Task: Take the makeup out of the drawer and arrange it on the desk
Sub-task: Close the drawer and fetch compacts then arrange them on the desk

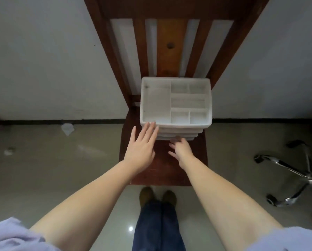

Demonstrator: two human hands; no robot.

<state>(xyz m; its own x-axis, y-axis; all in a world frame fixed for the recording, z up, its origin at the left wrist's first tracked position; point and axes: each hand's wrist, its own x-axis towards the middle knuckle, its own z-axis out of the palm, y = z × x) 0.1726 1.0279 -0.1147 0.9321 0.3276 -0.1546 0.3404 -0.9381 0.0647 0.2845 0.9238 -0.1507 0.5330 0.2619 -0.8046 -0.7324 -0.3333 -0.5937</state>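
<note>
Paper scraps [67, 129] on the floor at far left, well away from the work.

Left hand [140, 146]: fingers straight and close together, tips laid flat against the front left corner of the organiser [175, 100], just under its rim. It steadies, it does not grip.

Organiser: white, small, top tray split into compartments, all bare. Drawers stacked below. It stands on the seat of a wooden chair [162, 171], pushed toward the back slats. No makeup visible; presumably it is inside a drawer [177, 137], but none is open enough to see.

Right hand [180, 148]: at the lowest drawer front, fingertips curled at what looks like a small pull. View is blurred there; whether it pinches the pull or only touches it, I cannot tell.

Office-chair base [294, 176] on the floor at right, well apart.

Risks, as judgement:
- Organiser is light and the left hand only presses. A hard tug could slide or tip the whole unit forward off the seat.
- A drawer pulled fully out could drop and spill its contents on the floor.
- Weak fingertip hold on the pull may slip.
</note>
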